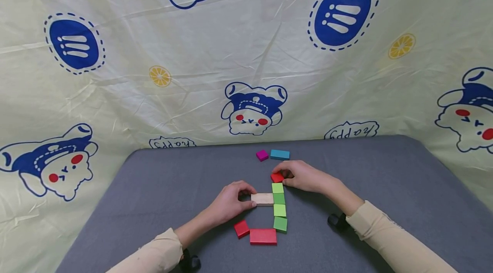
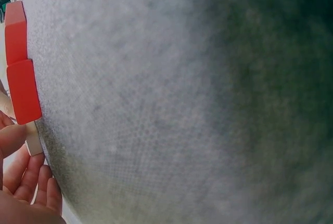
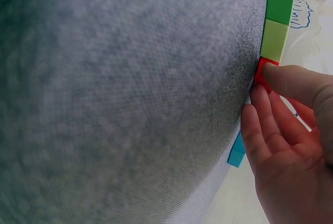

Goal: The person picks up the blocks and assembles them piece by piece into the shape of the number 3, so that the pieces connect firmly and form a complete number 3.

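My left hand [image 1: 232,202] pinches the left end of a pale wooden block [image 1: 262,199] between thumb and fingers. The block's other end meets a column of light and dark green blocks [image 1: 279,198]. At the column's far end, my right hand [image 1: 302,174] pinches a small red block [image 1: 277,177]. In the right wrist view, the thumb lies on that red block [image 3: 265,73], close against a light green block [image 3: 274,40]. Seen from the left wrist, the wooden block [image 2: 34,141] sits between thumb and fingers.
Nearer me lie a long red block [image 1: 263,237] and a tilted red block [image 1: 242,229], close to the column's near end. Beyond my right hand are a magenta block [image 1: 262,155] and a blue block [image 1: 280,154]. A grey cloth-covered table [image 1: 165,187] meets a printed curtain [image 1: 200,106] behind.
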{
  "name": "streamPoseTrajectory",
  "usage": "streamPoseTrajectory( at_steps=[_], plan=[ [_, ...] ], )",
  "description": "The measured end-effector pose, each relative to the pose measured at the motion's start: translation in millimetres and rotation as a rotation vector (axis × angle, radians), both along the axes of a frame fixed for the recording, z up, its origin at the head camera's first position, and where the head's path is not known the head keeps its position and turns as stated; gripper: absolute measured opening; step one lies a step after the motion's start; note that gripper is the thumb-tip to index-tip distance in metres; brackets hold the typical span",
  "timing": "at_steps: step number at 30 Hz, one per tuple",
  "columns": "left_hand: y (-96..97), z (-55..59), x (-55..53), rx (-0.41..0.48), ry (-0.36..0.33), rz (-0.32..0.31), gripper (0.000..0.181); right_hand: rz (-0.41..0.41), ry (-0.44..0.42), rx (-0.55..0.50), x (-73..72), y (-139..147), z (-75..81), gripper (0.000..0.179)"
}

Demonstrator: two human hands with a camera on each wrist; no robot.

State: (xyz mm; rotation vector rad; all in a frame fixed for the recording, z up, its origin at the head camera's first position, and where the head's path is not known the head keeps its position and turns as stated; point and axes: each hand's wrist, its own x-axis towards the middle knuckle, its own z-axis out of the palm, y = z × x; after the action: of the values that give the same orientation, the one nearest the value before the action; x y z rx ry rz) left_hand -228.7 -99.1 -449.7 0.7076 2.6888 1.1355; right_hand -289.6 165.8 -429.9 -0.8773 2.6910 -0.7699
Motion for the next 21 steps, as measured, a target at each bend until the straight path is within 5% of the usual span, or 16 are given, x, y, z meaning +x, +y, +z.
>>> streamPoseTrajectory(
  at_steps=[21],
  plan=[
    [0.4, -0.8, 0.2, 0.004, -0.004, 0.004, 0.021, -0.003, -0.010, -0.023, 0.2, 0.5, -0.6, 0.034]
  ],
)
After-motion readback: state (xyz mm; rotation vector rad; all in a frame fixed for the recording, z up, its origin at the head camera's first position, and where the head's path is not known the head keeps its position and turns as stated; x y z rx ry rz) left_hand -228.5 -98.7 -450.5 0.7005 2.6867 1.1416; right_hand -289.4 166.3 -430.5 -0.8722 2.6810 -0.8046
